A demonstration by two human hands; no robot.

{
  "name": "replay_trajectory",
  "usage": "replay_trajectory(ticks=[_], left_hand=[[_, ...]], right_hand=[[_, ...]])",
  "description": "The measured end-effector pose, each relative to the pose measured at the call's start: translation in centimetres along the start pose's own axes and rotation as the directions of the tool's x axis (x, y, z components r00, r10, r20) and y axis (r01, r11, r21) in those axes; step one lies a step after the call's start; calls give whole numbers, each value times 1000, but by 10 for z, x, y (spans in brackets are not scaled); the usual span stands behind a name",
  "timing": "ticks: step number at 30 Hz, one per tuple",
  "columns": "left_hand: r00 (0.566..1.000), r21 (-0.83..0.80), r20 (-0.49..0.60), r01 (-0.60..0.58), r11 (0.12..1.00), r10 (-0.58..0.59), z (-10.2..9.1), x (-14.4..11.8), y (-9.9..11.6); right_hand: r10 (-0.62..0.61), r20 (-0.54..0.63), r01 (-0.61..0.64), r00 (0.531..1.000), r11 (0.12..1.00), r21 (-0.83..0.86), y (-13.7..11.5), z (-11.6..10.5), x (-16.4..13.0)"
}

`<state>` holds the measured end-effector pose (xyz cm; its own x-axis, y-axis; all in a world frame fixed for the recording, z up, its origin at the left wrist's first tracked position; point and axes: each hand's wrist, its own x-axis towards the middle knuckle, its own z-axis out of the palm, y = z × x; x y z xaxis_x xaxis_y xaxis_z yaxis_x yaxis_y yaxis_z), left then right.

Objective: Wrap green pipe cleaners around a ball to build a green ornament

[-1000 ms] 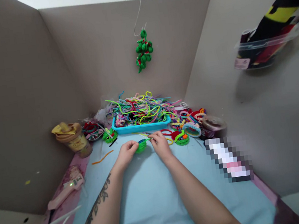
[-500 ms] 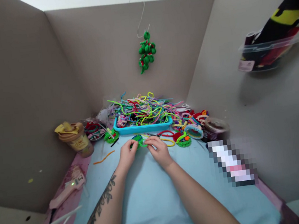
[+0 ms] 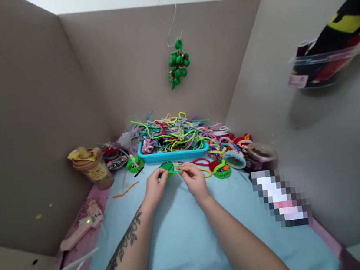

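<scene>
Both hands pinch a small green coil of fuzzy pipe cleaner above the table's far middle, just before the blue tray. The left hand closes on its round, tightly wound body; the right hand grips its loose green tail between thumb and fingertips.

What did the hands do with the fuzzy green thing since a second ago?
Both hands, left hand and right hand, lifted the fuzzy green pipe-cleaner coil slightly away from the body, toward the blue plastic tray. Both kept their grip. The pink glue gun and orange pipe cleaner stayed put.
</scene>
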<state>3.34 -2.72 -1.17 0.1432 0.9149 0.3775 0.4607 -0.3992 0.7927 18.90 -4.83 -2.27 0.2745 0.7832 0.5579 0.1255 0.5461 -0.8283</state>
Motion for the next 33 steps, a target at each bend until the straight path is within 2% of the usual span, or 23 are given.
replay_trajectory(ticks=[3, 10, 14, 17, 21, 27, 30, 33], left_hand=[[1000, 0, -5, -5, 1000, 5, 0, -1, 1], [999, 29, -36, -28, 999, 29, -1, -2, 4], [1000, 3, 5, -28, 1000, 28, -1, -2, 5], [999, -69, 30, -16, 997, 18, 0, -2, 3], [995, -137, 100, -7, 991, 21, 1, -2, 0], [986, -40, 158, -44, 998, 50, 1, -3, -2], [987, -20, 158, -36, 999, 39, 0, -3, 0], [987, -42, 163, -7, 999, 14, -1, -4, 3]], right_hand=[[57, -47, -54, 997, 996, 65, 3, 1, 1], [141, 26, -143, 990, 983, 113, 2, 3, -1], [226, 93, -240, 970, 954, 179, 2, 2, 0], [298, 88, -310, 951, 918, 246, 7, 0, 2], [334, 102, -349, 937, 889, 296, 12, -4, 4], [403, 213, -455, 890, 809, 372, 1, -7, 7], [452, 221, -503, 864, 778, 376, -2, -7, 9], [488, 187, -523, 852, 787, 328, -1, -9, 10]])
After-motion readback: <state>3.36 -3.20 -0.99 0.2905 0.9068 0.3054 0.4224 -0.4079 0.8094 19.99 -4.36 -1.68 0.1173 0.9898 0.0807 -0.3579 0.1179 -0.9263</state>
